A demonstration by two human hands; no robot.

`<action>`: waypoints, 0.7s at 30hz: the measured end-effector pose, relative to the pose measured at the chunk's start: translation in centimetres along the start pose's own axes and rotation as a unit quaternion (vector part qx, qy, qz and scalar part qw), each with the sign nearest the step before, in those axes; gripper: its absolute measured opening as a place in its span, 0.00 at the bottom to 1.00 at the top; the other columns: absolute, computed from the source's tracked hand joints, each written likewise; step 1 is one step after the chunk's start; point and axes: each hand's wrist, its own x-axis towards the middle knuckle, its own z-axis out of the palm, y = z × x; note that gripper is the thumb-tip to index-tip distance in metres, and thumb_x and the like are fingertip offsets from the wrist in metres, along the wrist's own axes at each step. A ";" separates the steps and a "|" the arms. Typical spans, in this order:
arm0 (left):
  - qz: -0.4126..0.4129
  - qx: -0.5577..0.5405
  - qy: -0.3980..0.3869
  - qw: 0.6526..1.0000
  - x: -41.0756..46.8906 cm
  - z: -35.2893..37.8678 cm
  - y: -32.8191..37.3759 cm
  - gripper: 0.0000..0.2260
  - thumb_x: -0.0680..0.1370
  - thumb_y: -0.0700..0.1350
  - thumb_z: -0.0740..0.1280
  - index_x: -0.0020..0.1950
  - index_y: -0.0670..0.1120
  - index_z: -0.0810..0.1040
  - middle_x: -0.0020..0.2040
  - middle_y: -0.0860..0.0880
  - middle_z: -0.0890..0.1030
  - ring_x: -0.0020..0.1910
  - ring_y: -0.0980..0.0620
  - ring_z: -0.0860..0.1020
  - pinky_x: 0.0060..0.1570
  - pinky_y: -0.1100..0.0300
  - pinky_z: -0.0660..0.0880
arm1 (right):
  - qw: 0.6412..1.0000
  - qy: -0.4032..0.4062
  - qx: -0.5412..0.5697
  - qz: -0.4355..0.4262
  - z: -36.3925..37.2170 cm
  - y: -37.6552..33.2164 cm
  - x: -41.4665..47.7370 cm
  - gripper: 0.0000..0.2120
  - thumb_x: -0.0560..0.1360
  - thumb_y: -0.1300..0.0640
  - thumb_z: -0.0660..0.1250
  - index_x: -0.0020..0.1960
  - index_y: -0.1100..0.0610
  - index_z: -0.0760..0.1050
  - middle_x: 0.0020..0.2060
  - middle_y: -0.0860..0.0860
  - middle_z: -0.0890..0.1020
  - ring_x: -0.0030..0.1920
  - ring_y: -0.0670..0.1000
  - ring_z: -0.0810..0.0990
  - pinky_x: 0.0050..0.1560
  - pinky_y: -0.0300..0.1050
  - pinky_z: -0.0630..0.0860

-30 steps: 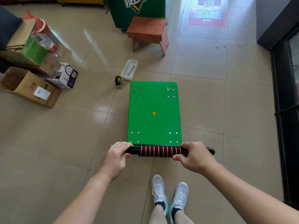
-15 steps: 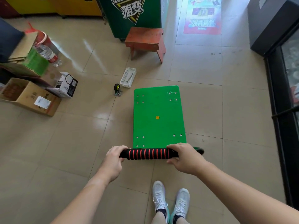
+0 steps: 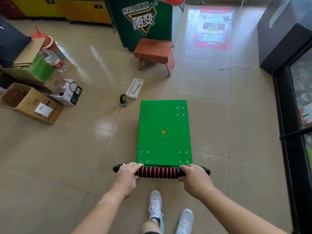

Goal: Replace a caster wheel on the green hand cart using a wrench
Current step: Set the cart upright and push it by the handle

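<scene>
While the left grip (image 3: 127, 174) and right grip (image 3: 194, 176) both clasp the handle (image 3: 158, 173) of the green cart (image 3: 163, 132) on the tiled floor (image 3: 67, 157), a careless push could roll it into the spare wheel (image 3: 122, 99) and the basket (image 3: 130, 92) holding the wrench (image 3: 136, 88).

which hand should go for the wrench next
Left, probably. Both hands grip the handle, but the wrench in the white basket and the caster wheel lie off the cart's far left corner, on the side of the left hand; the right hand would reach across.
</scene>
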 end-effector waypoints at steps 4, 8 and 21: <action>-0.001 -0.001 -0.015 1.000 2.1 -1.2 -0.4 0.22 0.82 0.40 0.69 0.76 0.51 0.75 0.72 0.54 0.76 0.73 0.52 0.71 0.79 0.57 0.50 | 0.999 -0.031 -0.010 0.010 -1.5 -0.4 2.2 0.07 0.78 0.48 0.67 0.53 0.49 0.76 0.44 0.49 0.76 0.44 0.52 0.72 0.41 0.45 0.65; 0.007 -0.008 -0.013 1.000 5.2 -2.4 -0.6 0.22 0.82 0.40 0.69 0.75 0.51 0.75 0.72 0.54 0.77 0.73 0.51 0.71 0.79 0.56 0.50 | 0.999 -0.026 -0.010 0.031 -3.2 -0.4 4.9 0.08 0.77 0.47 0.66 0.54 0.48 0.77 0.47 0.49 0.80 0.45 0.52 0.74 0.41 0.45 0.65; 0.038 0.066 0.000 0.997 21.1 -9.8 0.7 0.18 0.82 0.36 0.67 0.70 0.50 0.76 0.61 0.49 0.79 0.63 0.44 0.74 0.76 0.48 0.61 | 0.988 0.074 0.074 0.112 -11.1 0.1 18.9 0.18 0.74 0.50 0.74 0.63 0.48 0.80 0.53 0.50 0.85 0.53 0.55 0.81 0.53 0.46 0.77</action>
